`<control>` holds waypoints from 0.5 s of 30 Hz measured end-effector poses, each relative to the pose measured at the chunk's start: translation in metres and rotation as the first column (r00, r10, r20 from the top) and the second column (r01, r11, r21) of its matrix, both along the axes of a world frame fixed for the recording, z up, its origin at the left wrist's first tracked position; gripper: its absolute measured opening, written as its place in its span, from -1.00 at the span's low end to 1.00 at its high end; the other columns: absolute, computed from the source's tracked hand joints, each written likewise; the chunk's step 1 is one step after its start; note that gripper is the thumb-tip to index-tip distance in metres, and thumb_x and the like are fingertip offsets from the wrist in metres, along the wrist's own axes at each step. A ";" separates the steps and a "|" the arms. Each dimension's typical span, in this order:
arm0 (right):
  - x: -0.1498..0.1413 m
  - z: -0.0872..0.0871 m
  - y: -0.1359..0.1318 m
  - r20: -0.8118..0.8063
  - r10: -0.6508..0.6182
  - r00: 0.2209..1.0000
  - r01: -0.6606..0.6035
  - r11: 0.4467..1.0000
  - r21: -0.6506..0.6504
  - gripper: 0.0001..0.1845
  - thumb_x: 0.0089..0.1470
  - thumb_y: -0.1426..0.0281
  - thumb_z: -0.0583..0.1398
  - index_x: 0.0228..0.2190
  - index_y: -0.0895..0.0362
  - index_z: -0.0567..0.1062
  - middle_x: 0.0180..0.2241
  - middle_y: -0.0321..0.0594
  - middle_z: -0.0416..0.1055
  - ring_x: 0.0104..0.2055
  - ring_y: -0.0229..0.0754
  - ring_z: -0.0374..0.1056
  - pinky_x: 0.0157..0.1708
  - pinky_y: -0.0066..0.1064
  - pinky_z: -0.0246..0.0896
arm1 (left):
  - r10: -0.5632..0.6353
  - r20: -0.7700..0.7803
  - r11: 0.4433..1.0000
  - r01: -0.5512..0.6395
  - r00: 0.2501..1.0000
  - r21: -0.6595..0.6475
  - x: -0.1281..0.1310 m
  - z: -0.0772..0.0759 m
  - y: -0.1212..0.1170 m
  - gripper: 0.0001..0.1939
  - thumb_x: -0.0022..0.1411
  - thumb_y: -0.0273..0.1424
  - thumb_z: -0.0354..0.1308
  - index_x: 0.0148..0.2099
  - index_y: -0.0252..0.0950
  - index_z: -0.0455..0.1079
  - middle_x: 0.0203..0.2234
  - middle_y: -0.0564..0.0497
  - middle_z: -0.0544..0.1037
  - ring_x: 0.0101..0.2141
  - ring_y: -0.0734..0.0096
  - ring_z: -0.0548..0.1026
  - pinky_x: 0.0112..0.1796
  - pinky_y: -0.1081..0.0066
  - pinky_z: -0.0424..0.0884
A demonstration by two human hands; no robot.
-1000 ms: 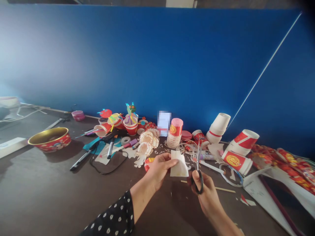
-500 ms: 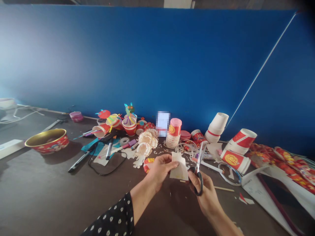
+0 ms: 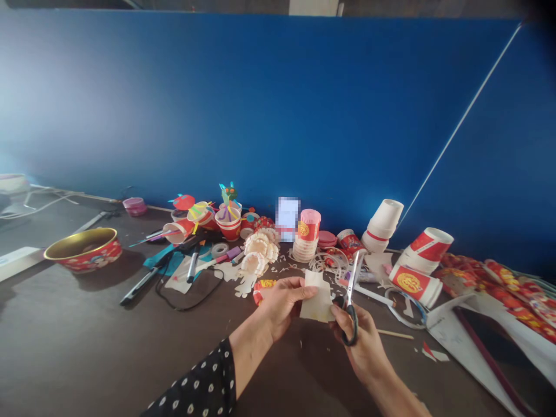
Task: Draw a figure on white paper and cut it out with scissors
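The paper (image 3: 316,304) is held up in front of the person, over the dark surface (image 3: 278,382), between the two hands. It is a small, pale, off-white piece, roughly four-sided and wider at the bottom than at the top. Its right side steps in near the top, leaving a narrower tab, and a faint yellowish tint shows toward the lower edge. It looks thin and nearly flat.

The left hand (image 3: 281,304) pinches the paper's left side, thumb on the near face. The right hand (image 3: 362,347) is closed around the black handles of the scissors (image 3: 350,297), whose blades point up and away, close together, beside the paper. The fingertips of that hand are at the paper's lower right corner; whether they grip it is hard to tell.

A red packet (image 3: 259,291) lies just beyond the left hand, and a thin stick (image 3: 396,334) lies right of the right hand.
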State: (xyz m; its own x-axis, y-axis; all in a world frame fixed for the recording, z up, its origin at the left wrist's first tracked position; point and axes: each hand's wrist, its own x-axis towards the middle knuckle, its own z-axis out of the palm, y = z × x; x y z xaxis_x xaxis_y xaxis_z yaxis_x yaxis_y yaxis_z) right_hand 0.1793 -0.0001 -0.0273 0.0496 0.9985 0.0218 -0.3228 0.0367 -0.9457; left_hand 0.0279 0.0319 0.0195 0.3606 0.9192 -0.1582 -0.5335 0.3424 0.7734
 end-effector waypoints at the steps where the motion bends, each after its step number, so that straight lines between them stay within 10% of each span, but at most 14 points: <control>1: 0.000 0.000 0.000 -0.005 -0.003 1.000 0.003 1.000 -0.015 -0.83 -0.20 0.34 0.31 -0.57 0.16 0.45 -0.70 -0.40 0.20 -0.62 -0.37 0.10 -0.64 -0.56 -0.03 | -0.009 0.005 1.000 0.009 1.000 -0.007 0.000 0.000 0.000 -0.78 -0.26 -0.45 0.34 -0.58 -0.38 0.33 -0.72 0.07 0.38 -0.60 0.44 0.39 -0.47 0.39 0.28; 15: -0.003 0.009 0.001 0.149 -0.129 0.980 0.115 0.989 0.097 -0.73 -0.14 0.27 0.26 -0.66 0.14 0.34 -0.71 -0.43 0.15 -0.64 -0.35 -0.05 -0.63 -0.49 -0.14 | -0.017 -0.135 0.996 0.028 0.991 0.079 0.003 -0.006 0.000 -0.75 -0.23 -0.42 0.32 -0.47 -0.35 0.32 -0.56 0.02 0.46 -0.51 0.46 0.40 -0.42 0.45 0.26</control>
State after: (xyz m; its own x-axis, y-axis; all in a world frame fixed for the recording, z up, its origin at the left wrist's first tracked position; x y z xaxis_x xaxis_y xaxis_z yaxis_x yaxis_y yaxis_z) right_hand 0.1763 0.0010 -0.0185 0.1603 0.9790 0.1259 -0.1610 0.1518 -0.9752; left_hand 0.0304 0.0318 0.0135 0.3617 0.9229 -0.1320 -0.4162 0.2865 0.8629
